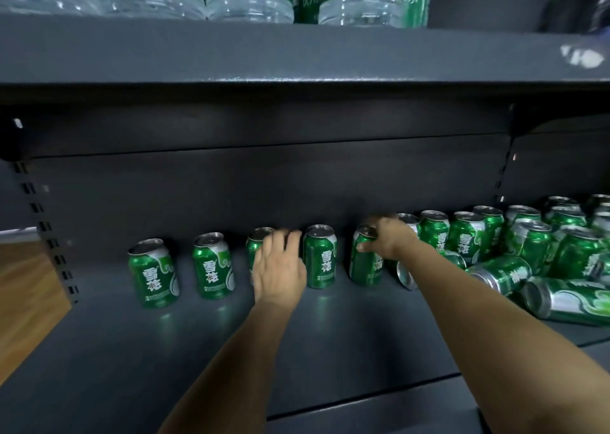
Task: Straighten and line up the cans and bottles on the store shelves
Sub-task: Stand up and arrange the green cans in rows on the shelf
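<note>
While left hand is curling round third can in row, right hand is gripping fifth can by rim; both standing upright on lower shelf, labels facing out, toppled cans lying sideways at right.

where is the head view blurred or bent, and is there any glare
Head view: left hand on the third can is motion-smeared; upper shelf edge bows from the wide lens; glare on the top right corner; water bottles look soft.
</note>
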{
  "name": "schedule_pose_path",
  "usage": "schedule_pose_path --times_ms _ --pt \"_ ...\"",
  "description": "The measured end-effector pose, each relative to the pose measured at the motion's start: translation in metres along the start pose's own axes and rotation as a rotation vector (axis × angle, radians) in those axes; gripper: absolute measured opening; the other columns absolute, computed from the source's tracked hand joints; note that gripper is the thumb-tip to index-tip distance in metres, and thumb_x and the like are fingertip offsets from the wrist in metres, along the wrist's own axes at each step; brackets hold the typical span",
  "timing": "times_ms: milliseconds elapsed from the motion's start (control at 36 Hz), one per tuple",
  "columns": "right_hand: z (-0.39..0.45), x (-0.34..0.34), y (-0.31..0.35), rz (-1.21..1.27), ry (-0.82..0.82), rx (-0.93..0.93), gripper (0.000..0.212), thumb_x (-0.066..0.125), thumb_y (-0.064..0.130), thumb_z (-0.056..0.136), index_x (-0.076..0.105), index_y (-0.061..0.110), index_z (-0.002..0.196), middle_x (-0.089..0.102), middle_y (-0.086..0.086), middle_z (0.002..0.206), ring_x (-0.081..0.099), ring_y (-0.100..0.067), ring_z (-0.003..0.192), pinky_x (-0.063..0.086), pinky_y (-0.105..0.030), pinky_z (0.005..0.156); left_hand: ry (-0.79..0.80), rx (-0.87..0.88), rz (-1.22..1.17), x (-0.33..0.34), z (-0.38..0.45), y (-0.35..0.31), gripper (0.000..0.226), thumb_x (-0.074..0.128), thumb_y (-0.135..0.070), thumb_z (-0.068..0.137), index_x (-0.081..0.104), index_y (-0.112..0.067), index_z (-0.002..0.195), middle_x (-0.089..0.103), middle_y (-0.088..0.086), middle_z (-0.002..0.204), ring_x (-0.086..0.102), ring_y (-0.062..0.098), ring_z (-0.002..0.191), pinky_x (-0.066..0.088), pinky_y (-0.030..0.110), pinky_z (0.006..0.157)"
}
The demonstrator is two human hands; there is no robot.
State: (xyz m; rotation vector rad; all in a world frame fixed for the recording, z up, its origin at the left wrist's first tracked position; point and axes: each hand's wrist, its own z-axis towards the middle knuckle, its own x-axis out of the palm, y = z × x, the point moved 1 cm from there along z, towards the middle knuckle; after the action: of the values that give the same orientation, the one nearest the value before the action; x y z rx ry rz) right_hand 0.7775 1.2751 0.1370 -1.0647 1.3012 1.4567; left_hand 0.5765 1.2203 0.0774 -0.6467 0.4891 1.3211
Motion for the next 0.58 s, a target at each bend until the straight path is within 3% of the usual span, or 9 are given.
schedule_pose_path --times_ms 139,250,333,417,528,583 --pt "0.005 0.004 -0.001 -0.009 -0.041 0.01 0.066 0.065 0.053 0.083 0.05 0.008 0.128 0.051 -0.016 0.132 0.051 -0.03 0.12 0.043 -0.035 0.098 0.161 0.047 0.02 0.006 0.009 -0.017 0.067 0.062 -0.035 0.085 0.032 -0.025 0.144 0.041 0.0 0.138 0.036 0.022 0.128 0.028 0.035 0.108" --pt "0.011 0.008 0.003 -0.014 -0.072 0.005 0.066 0.063 0.054 0.083 0.049 0.01 0.131 0.047 -0.016 0.134 0.052 -0.031 0.119 0.044 -0.034 0.096 0.284 0.045 0.071 0.015 0.018 -0.025 0.079 0.06 -0.046 0.087 0.016 -0.024 0.149 0.028 0.001 0.148 0.024 0.024 0.137 0.017 0.036 0.116" --pt "0.013 0.01 0.002 -0.012 -0.081 0.001 0.068 0.06 0.056 0.084 0.045 0.013 0.135 0.041 -0.016 0.139 0.051 -0.031 0.121 0.045 -0.035 0.096 0.31 0.028 0.095 0.023 0.021 -0.028 0.076 0.06 -0.044 0.088 0.019 -0.023 0.148 0.027 0.003 0.15 0.025 0.023 0.138 0.018 0.035 0.115" --pt "0.011 0.008 -0.005 0.078 -0.128 0.02 0.062 0.045 0.061 0.09 0.048 0.016 0.133 0.048 -0.014 0.135 0.051 -0.032 0.121 0.045 -0.039 0.094 0.286 0.005 0.072 0.03 0.021 -0.03 0.074 0.06 -0.042 0.088 0.02 -0.023 0.147 0.027 0.004 0.149 0.028 0.023 0.136 0.019 0.033 0.114" --pt "-0.004 -0.005 -0.033 0.123 -0.471 0.156 0.049 0.031 0.044 0.1 0.061 0.007 0.113 0.062 -0.02 0.117 0.056 -0.036 0.11 0.045 -0.039 0.084 0.227 0.002 0.062 0.031 0.018 -0.034 0.07 0.063 -0.041 0.085 0.028 -0.025 0.143 0.033 0.005 0.145 0.031 0.025 0.133 0.019 0.037 0.114" --pt "-0.01 -0.008 -0.056 0.044 -0.517 0.255 0.045 0.03 0.035 0.1 0.061 0.004 0.109 0.063 -0.021 0.114 0.056 -0.036 0.108 0.043 -0.038 0.083 0.145 0.05 0.071 0.031 0.016 -0.038 0.068 0.069 -0.041 0.077 0.041 -0.023 0.137 0.044 0.006 0.136 0.041 0.027 0.125 0.027 0.042 0.111"
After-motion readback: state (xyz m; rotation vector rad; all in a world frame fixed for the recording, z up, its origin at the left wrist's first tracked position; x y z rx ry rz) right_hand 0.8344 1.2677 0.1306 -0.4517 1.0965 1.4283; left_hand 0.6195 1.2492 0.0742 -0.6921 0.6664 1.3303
